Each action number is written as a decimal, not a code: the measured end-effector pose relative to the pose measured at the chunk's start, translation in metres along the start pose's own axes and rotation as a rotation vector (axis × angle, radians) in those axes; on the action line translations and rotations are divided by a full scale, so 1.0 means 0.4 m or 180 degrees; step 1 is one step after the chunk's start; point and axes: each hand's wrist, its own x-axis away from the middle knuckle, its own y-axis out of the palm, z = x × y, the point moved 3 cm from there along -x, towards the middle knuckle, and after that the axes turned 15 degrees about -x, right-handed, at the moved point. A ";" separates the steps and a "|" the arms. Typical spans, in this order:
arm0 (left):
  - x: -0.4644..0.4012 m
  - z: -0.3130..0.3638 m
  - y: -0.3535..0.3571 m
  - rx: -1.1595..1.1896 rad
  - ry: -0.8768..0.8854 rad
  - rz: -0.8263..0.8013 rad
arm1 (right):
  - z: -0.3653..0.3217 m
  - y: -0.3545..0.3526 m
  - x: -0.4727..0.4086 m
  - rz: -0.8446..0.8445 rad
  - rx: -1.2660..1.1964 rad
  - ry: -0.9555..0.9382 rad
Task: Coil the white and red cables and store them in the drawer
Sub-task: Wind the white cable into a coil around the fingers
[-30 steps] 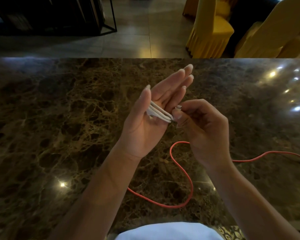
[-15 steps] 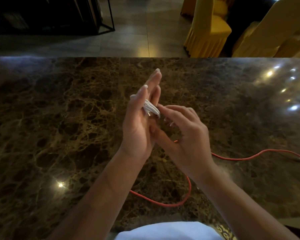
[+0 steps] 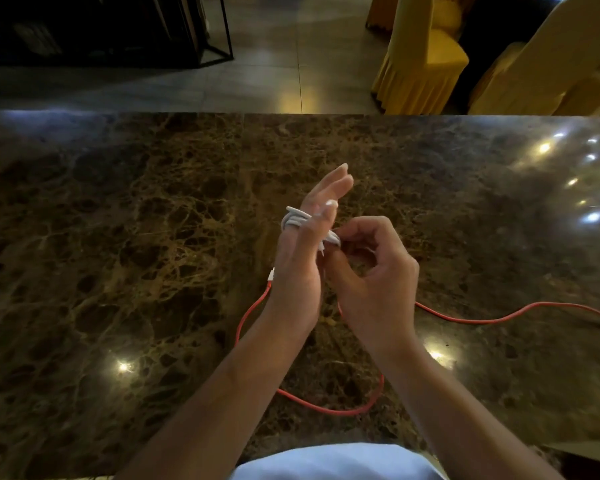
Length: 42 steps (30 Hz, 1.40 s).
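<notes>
Since half a second ago, right hand [image 3: 371, 271] has shifted out to the right of the left hand [image 3: 302, 268], its palm now turned toward the camera; a second ago the left palm faced up and open, now it stands edge-on. Left hand upright above the dark brown veined marble counter [image 3: 118, 237], fingers straight and pointing away, thumb laid along the thin white cable coil [image 3: 297, 220]. White coil is wrapped in several turns around the left fingers; turns show at the back of the hand and again on the palm side. Left hand is not curled round anything; the coil sits on straight fingers. Right hand fingers curled, fingertips [image 3: 342, 237] at the palm-side end of the white coil, apparently pinching it; exact contact is small and partly hidden.

Long thin red cable [image 3: 329, 408] lies loose on the counter, uncoiled. One end with a pale plug sits just behind the left wrist; the cable loops toward the near edge under both forearms, then runs away to the right edge of view. Neither hand touches it.

Beyond the far counter edge: tiled floor, yellow fabric-covered chairs [image 3: 426, 53] at upper right, dark metal-framed shelf [image 3: 101, 32] at upper left.
</notes>
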 end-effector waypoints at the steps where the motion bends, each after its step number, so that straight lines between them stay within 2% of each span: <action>1: 0.004 0.003 0.007 -0.0267 0.0132 0.0048 | 0.004 0.003 0.003 0.0064 -0.0070 0.0017; 3: 0.010 0.006 0.018 -0.0863 0.0487 0.0190 | 0.008 0.008 0.016 0.0143 -0.0391 0.0005; 5: 0.011 0.017 0.023 -0.1036 0.0830 0.0195 | 0.004 0.007 0.025 0.0143 -0.0856 -0.0106; 8: 0.000 0.053 0.014 -0.0147 0.0643 0.0034 | -0.004 0.001 0.017 -0.0023 -0.0952 -0.0232; 11: -0.003 0.074 -0.003 0.0485 0.0455 0.0002 | -0.003 0.002 0.002 -0.0072 -0.0922 -0.0027; 13: -0.008 0.078 -0.010 0.0564 0.0426 0.0078 | -0.005 0.006 -0.005 -0.0081 -0.0986 0.0117; 16: -0.012 0.071 -0.015 0.0718 0.0355 0.0108 | -0.015 0.009 -0.015 -0.0173 -0.0826 -0.0065; 20: -0.023 0.074 -0.030 0.1141 0.0042 -0.0068 | -0.016 0.018 -0.019 -0.0255 -0.0775 -0.0112; 23: -0.032 0.076 -0.038 0.1215 0.0134 -0.0201 | -0.016 0.023 -0.032 -0.0347 -0.0717 -0.0015; 25: -0.031 0.076 -0.040 0.1182 0.0295 -0.0156 | -0.016 0.022 -0.037 -0.0357 -0.0836 0.0163; 28: -0.020 0.082 -0.036 0.1268 0.0474 -0.0129 | -0.015 0.029 -0.027 -0.0311 -0.1637 0.0828; 31: -0.014 0.081 -0.035 0.1369 0.0575 -0.0123 | -0.006 0.037 -0.018 -0.0163 -0.2007 0.1368; 34: -0.012 0.078 -0.038 0.1381 0.0684 -0.0191 | 0.001 0.034 -0.022 -0.0639 -0.2254 0.1743; 38: -0.014 0.070 -0.042 0.1423 0.0392 -0.0408 | -0.002 0.014 -0.031 -0.1090 -0.2040 0.1558; 42: -0.024 0.049 -0.045 0.1511 -0.0113 -0.0387 | 0.007 0.002 -0.050 -0.1254 -0.1318 0.1339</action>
